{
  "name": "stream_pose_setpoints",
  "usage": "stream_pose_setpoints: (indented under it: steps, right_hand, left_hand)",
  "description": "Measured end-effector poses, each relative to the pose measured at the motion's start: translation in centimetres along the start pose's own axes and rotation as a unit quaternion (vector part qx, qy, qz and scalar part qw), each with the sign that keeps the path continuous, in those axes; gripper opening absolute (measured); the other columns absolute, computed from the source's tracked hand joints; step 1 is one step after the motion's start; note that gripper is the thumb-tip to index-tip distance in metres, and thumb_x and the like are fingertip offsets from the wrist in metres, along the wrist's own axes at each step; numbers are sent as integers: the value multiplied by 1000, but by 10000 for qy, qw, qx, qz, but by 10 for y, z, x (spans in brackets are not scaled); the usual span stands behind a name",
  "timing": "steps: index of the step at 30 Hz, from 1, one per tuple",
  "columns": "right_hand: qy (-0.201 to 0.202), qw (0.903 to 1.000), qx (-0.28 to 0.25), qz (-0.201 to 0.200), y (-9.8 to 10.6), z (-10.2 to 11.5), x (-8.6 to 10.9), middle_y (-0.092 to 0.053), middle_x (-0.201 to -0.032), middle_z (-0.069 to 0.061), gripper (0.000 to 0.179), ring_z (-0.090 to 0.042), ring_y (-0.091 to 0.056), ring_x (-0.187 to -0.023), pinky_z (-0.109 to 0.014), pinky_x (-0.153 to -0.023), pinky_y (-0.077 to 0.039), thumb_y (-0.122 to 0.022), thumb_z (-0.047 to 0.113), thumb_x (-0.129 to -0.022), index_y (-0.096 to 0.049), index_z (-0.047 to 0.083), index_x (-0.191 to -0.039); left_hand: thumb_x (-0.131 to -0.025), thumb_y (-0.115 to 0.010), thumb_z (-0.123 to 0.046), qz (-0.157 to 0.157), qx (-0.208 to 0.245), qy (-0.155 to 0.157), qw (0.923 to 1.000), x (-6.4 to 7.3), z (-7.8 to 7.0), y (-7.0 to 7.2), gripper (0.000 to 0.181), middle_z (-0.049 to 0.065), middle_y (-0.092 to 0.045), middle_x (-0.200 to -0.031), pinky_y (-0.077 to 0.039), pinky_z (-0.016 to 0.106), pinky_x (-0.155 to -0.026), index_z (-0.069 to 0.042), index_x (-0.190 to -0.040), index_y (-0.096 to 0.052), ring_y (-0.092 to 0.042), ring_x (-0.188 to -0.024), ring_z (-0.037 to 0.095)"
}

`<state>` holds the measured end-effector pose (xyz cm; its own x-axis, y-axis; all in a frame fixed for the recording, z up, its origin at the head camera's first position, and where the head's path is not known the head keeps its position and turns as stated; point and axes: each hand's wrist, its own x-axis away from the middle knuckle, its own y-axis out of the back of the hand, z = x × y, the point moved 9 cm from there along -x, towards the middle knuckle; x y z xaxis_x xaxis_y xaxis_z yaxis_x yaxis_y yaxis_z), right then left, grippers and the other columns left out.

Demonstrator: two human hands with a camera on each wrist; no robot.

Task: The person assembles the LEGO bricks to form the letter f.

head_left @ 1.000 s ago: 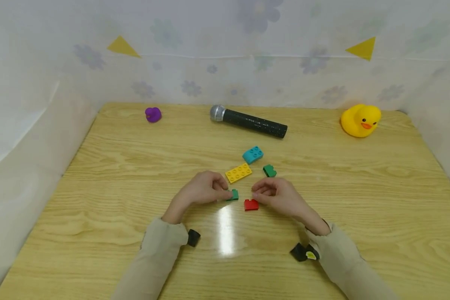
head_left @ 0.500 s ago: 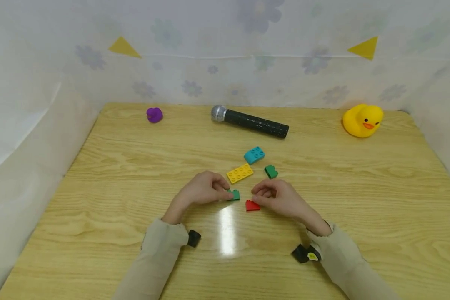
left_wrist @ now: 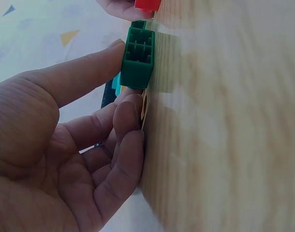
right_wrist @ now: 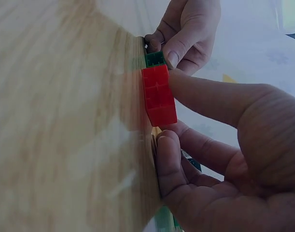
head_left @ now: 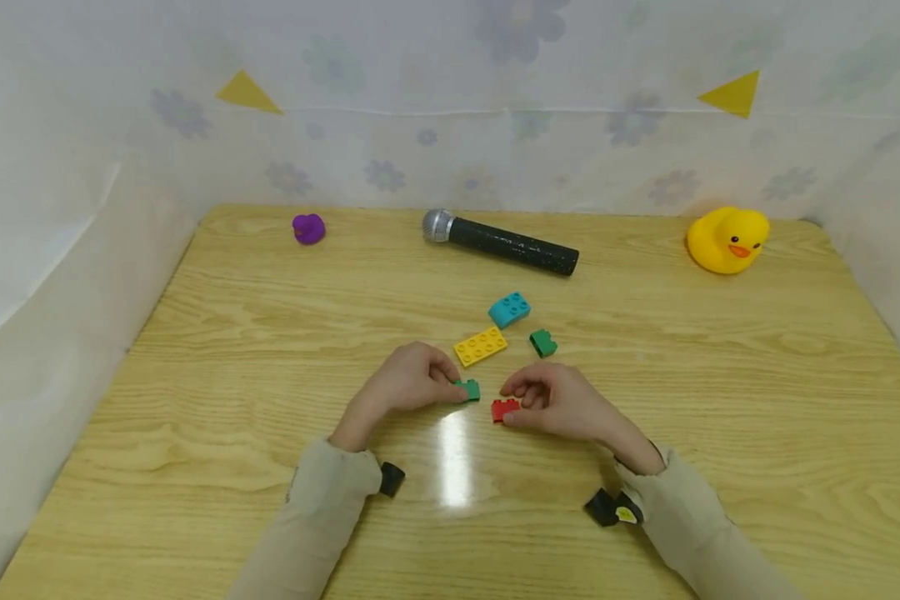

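My left hand (head_left: 412, 377) pinches a small green toy brick (head_left: 470, 390) low over the table, thumb on the near side and fingers behind. The left wrist view shows the hollow underside of that green brick (left_wrist: 139, 53). A little to its right lies a red toy brick (head_left: 504, 410), gripped at its right end by my right hand (head_left: 562, 402). In the right wrist view the thumb lies along one side of the red brick (right_wrist: 159, 96), with the fingers curled on the other. A narrow gap separates the two bricks in the head view.
Just beyond the hands lie a yellow brick (head_left: 480, 346), a blue brick (head_left: 510, 309) and a second green brick (head_left: 543, 342). Along the back of the wooden table (head_left: 195, 467) are a purple duck (head_left: 309, 229), a black microphone (head_left: 502, 242) and a yellow duck (head_left: 727, 241).
My right thumb has come down from the red brick's upper corner to its near side. The left hand stays on the green brick, almost still.
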<state>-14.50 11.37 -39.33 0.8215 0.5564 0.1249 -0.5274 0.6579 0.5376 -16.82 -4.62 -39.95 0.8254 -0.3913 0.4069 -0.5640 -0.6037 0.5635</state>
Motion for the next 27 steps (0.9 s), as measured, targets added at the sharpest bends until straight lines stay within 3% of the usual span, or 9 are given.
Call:
stream_pose_setpoints:
  steps: [6,16,27]
  right_hand:
    - [-84,9998,146,-130,2,-3,-2,-61,-77,2,22,-10,-56,-67,-25,-61,-48,-78,17,-81,-71,5,-98]
    - [-212,9994,56,-284,0,-4,-2,-59,-75,1,21,-13,-53,-65,-24,-59,-46,-79,15,-79,-69,6,-95]
    - [-159,9991,-109,-391,-3,2,-2,-65,-85,-2,21,-14,-52,-66,-25,-59,-45,-76,6,-81,-67,7,-100]
  left_hand:
    - [-82,-78,-25,56,-47,-103,9999,1,-3,0,19,-2,-65,-76,-45,25,-65,-10,-90,-71,-56,-68,11]
    - [-81,-78,-28,167,-204,-18,9997,-1,-1,-3,21,-1,-63,-76,-43,25,-64,-11,-89,-68,-54,-68,12]
    - [-80,-79,-24,206,-68,-145,9997,0,-3,-4,21,-1,-63,-76,-44,26,-64,-10,-86,-65,-55,-69,12]
